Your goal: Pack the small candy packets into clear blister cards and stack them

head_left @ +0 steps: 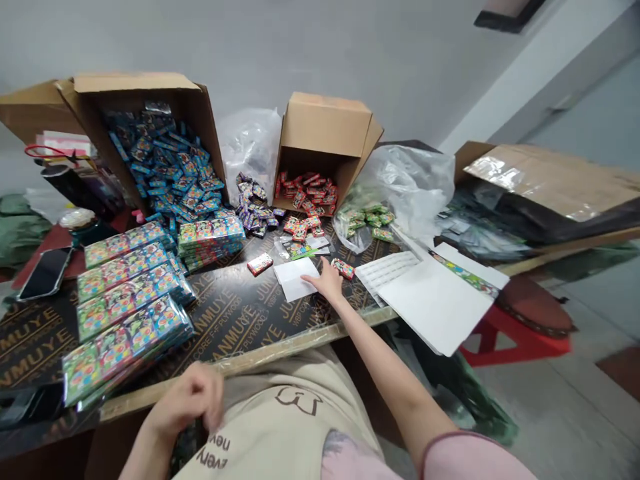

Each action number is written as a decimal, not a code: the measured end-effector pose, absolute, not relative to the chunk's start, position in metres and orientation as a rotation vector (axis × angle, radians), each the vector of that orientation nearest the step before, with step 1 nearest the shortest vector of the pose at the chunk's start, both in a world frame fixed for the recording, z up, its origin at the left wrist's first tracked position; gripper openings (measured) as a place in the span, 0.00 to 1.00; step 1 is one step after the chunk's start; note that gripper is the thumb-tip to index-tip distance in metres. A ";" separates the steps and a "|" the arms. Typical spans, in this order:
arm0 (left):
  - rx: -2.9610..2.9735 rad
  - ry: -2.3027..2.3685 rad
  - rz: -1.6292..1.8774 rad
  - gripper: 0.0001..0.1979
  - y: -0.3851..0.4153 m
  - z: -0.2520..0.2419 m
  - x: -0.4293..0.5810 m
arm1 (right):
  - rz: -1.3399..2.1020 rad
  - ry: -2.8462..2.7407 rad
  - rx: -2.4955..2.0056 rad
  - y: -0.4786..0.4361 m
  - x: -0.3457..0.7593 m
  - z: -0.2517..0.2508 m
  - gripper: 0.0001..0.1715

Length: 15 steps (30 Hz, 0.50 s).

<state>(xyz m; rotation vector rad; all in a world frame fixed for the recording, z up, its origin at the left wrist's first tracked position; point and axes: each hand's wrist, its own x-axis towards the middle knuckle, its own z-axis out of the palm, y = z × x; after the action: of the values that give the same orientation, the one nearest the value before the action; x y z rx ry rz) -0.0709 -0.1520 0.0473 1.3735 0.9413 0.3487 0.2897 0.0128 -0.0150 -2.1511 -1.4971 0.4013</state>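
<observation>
My right hand [329, 283] reaches over the table with thumb and index finger apart, open. Its thumb lies at the edge of a folded white paper [296, 280]. Just right of its fingers is a small red box [343, 269]; another small red box [260, 264] lies left of the paper. Behind the paper is a clear plastic packet [303, 249] with green printing. My left hand [191, 399] is loosely curled at the table's front edge, before the apron. It is slightly blurred, and nothing shows in its fingers.
Shrink-wrapped colourful packs [125, 340] lie stacked at left, near a phone [45, 273]. Behind stand cartons of blue boxes [175, 167] and red boxes [313, 190], purple boxes [253, 203], and a bag of green boxes [373, 217]. White sheets [437, 300] overhang the right front edge by a red stool [535, 307].
</observation>
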 end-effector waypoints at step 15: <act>0.514 0.793 0.894 0.32 -0.068 0.017 0.028 | 0.975 -1.587 -1.347 -0.068 0.252 0.039 0.17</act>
<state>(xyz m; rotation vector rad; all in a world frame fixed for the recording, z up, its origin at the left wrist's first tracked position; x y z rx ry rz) 0.0282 -0.0683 0.0175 0.5138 0.7926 0.8942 0.2518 -0.0684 0.0394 -1.3469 -1.5875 0.9751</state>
